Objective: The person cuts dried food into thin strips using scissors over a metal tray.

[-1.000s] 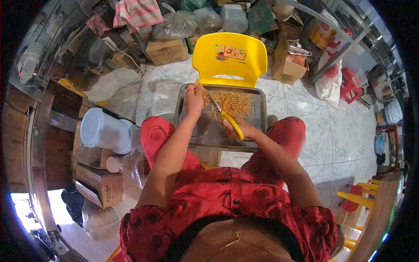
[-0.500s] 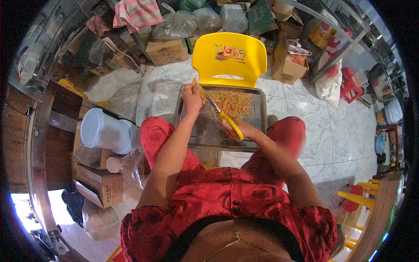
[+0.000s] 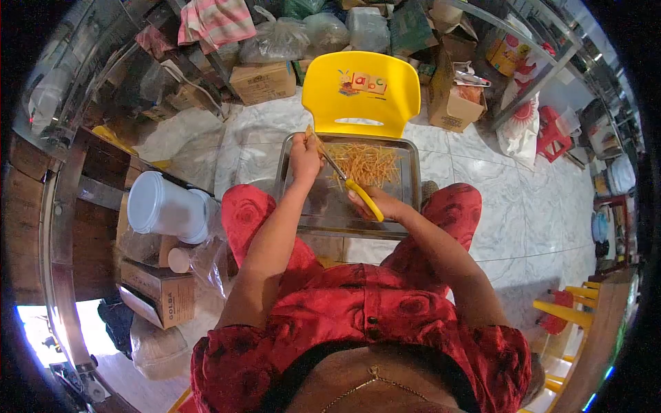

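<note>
Over the left side of a metal tray [image 3: 320,221], my left hand [image 3: 305,158] is closed on a small tan piece [image 3: 309,129] whose tip shows above the fingers. My right hand [image 3: 375,201] holds yellow-handled scissors [image 3: 363,199], with the blades pointing up and left to the left hand's fingers. A loose heap of thin orange-tan strips [image 3: 368,164] lies in the upper part of the tray, right of the blades. The tray rests in front of a yellow chair back [image 3: 361,89].
White buckets [image 3: 155,206] and a cardboard box [image 3: 165,296] stand at the left. Boxes [image 3: 264,81] and plastic bags line the far side. A white sack [image 3: 518,134] and a red stool [image 3: 552,134] are at the right, with yellow stool legs [image 3: 563,314] lower down.
Both hands stay almost in place. The scissor handles look closer together than before, and the left hand has shifted very slightly.
</note>
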